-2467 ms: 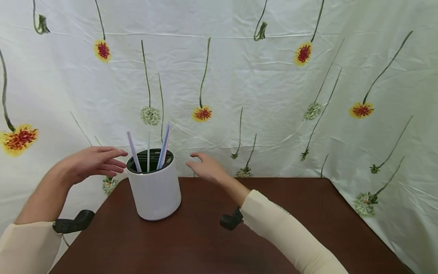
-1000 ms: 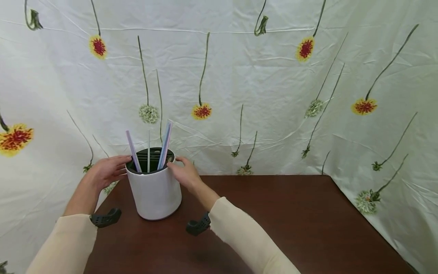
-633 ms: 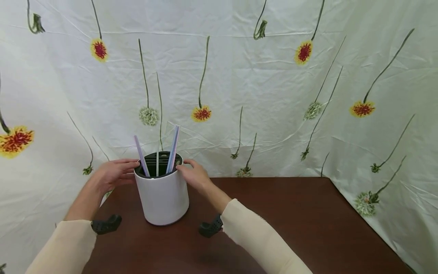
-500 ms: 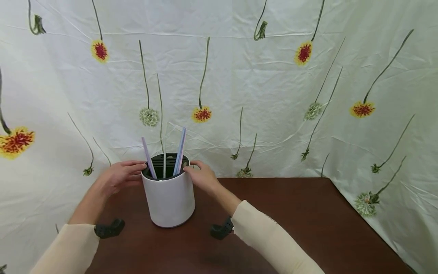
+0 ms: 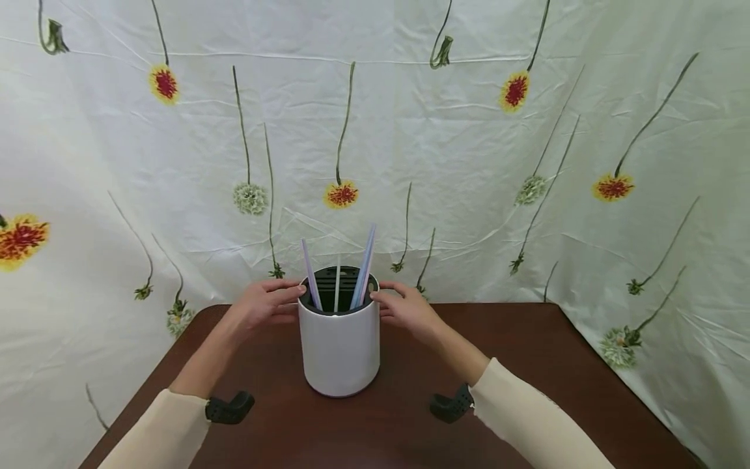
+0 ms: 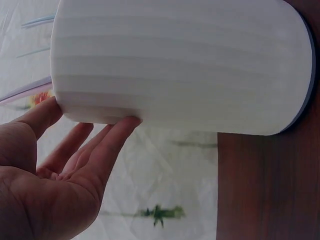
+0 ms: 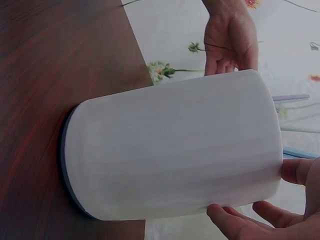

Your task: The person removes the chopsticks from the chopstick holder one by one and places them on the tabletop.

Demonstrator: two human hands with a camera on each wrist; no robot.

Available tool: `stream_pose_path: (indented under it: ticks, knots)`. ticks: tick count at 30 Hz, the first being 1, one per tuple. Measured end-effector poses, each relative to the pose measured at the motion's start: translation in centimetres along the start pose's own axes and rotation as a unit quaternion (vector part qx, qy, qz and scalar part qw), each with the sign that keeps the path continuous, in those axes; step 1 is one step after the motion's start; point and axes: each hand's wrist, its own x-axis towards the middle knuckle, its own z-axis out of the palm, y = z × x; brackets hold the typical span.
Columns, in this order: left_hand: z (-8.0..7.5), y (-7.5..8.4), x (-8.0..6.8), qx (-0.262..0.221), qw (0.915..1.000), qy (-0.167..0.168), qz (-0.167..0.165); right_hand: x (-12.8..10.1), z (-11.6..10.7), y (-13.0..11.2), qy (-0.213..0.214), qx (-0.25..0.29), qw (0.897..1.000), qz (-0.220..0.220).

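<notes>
Holder: a white cylindrical holder (image 5: 341, 348) is stood upright on the desk, near the middle of its back edge; a dark slotted insert (image 5: 338, 290) is seen inside its mouth.
Straws: several thin pastel straws (image 5: 364, 267) are stood in the insert and lean outward above the rim; a lilac one (image 5: 310, 283) is tilted to the left, a pale one is set almost upright between them.
Left hand: the left hand (image 5: 263, 306) is laid against the holder's left side just under the rim, fingers nearly straight and spread, fingertips (image 6: 125, 125) pressed to the white wall; nothing is closed round.
Right hand: the right hand (image 5: 406, 308) is laid against the holder's right side at the same height, fingers extended with only a slight bend, fingertips (image 7: 220, 212) touching the wall near the rim; the holder is held between the two flat hands rather than gripped.
Desk: a dark reddish-brown wooden top (image 5: 527, 339) carries the holder; its back edge is met by the cloth.
Backdrop: a creased white cloth (image 5: 457, 143) printed with long-stemmed yellow-and-red flowers is hung behind and to both sides of the desk.
Sleeves: cream sleeves (image 5: 536, 420) cover both forearms, and a black wrist-worn mount (image 5: 450, 405) is seen at each cuff.
</notes>
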Motion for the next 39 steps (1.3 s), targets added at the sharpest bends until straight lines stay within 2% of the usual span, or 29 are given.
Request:
stream_pose_path:
  ticks: [5, 8, 16, 21, 27, 31, 39]
  knots:
    - [3.5, 0.5, 0.3, -0.024, 0.9996, 0.007, -0.01, -1.4, -3.4, 0.6, -0.004, 0.007, 1.0, 0.002]
    - [5.3, 0.7, 0.6, -0.042, 0.9991, 0.008, -0.004, -2.1, -5.1, 0.9, 0.0, 0.006, 1.0, 0.001]
    - [8.3, 0.9, 1.4, -0.06, 0.998, 0.001, 0.02, -3.7, -7.8, 1.5, 0.019, 0.001, 1.0, 0.004]
    - [9.1, 1.2, 1.5, -0.049, 0.9986, 0.002, 0.021, -4.2, -8.5, 1.7, 0.019, -0.01, 1.0, -0.004]
    - [9.2, 2.1, 1.7, -0.005, 0.9999, -0.008, 0.012, -4.3, -8.6, 2.0, 0.025, -0.019, 0.999, -0.014]
    - [9.4, 2.4, 2.2, -0.016, 0.9998, -0.01, 0.01, -4.4, -8.4, 2.0, 0.031, -0.024, 0.999, -0.014]
    - [9.9, 1.8, 3.0, -0.03, 0.9993, -0.009, 0.019, -4.3, -8.4, 2.0, 0.037, -0.013, 0.999, -0.015]
